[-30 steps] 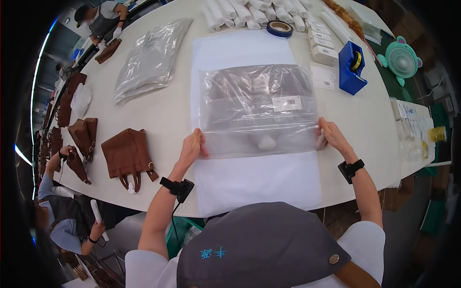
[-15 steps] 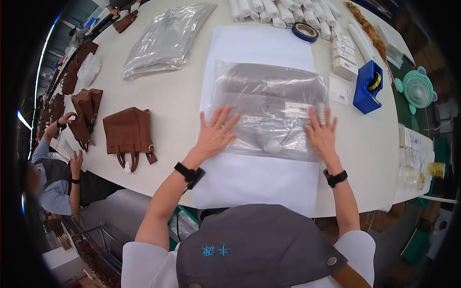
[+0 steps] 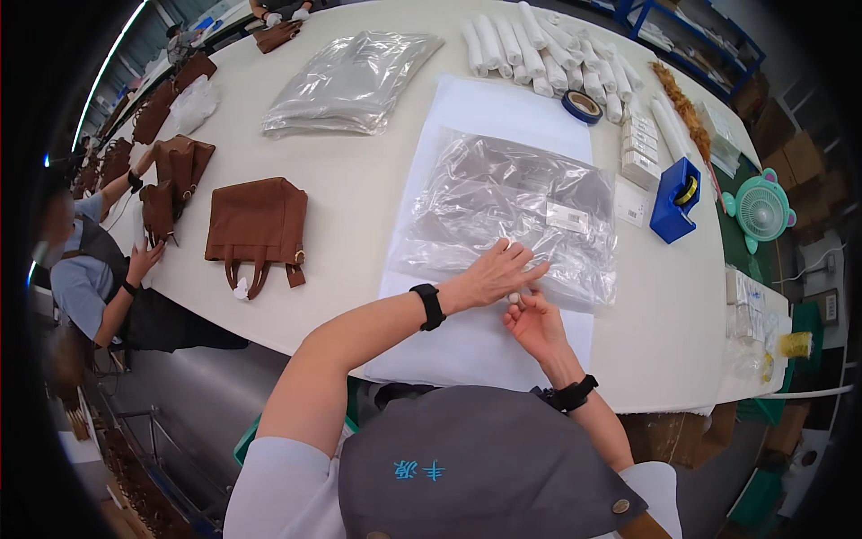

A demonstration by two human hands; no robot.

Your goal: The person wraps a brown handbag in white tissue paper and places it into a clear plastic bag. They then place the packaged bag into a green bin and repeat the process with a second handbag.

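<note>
A clear plastic bag (image 3: 503, 202) lies flat and wrinkled on a white sheet (image 3: 476, 337). On its right part is a white label (image 3: 567, 216) with a barcode. My left hand (image 3: 498, 272) reaches across the bag's near edge, palm down, fingers stretched out over the plastic. Just below it, my right hand (image 3: 539, 331) is turned partly palm up with its fingers curled in. A small whitish spot shows between the two hands; whether it is a thing or a covered fingertip I cannot tell.
A brown leather handbag (image 3: 258, 229) lies to the left, with stacked clear bags (image 3: 350, 85) behind. White rolls (image 3: 539, 54), dark tape (image 3: 582, 107), a blue tape dispenser (image 3: 675, 202) and a green fan (image 3: 761, 216) stand back and right. A co-worker (image 3: 99, 260) handles brown bags at left.
Both hands have left the bag's two sides and come together at its near edge. The right hand has turned over and curled its fingers. The view has shifted slightly.
</note>
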